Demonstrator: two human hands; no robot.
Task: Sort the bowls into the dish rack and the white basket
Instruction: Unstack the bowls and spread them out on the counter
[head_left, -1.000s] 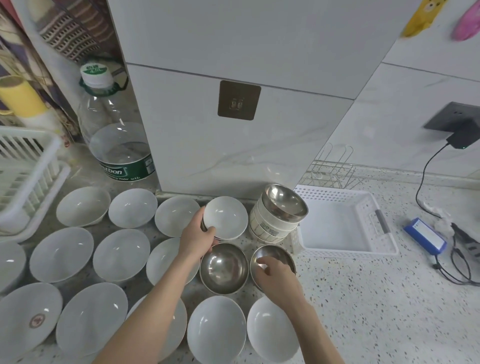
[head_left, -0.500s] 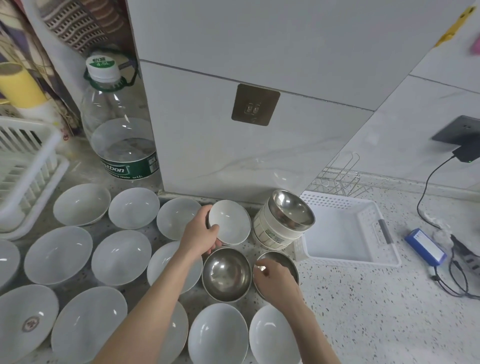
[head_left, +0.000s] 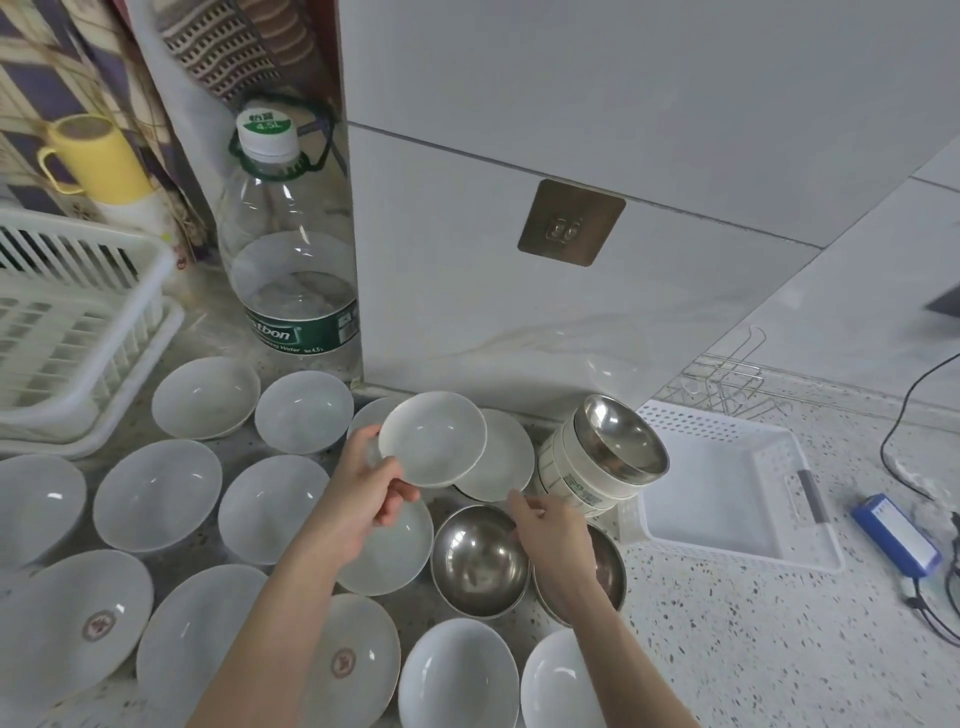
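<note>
The dish rack (head_left: 78, 322) at the frame's left edge holds nothing we can see. Our left hand (head_left: 366, 480) pinches the rim of a small white bowl (head_left: 432, 439), lifted above the others at centre. We judge it light, stiff, glazed and breakable; the rim is the surest hold. Our right hand (head_left: 553, 535) hovers with loosely curled fingers over two steel bowls (head_left: 480, 558), holding nothing. The white basket (head_left: 727, 478) at right appears empty.
</note>
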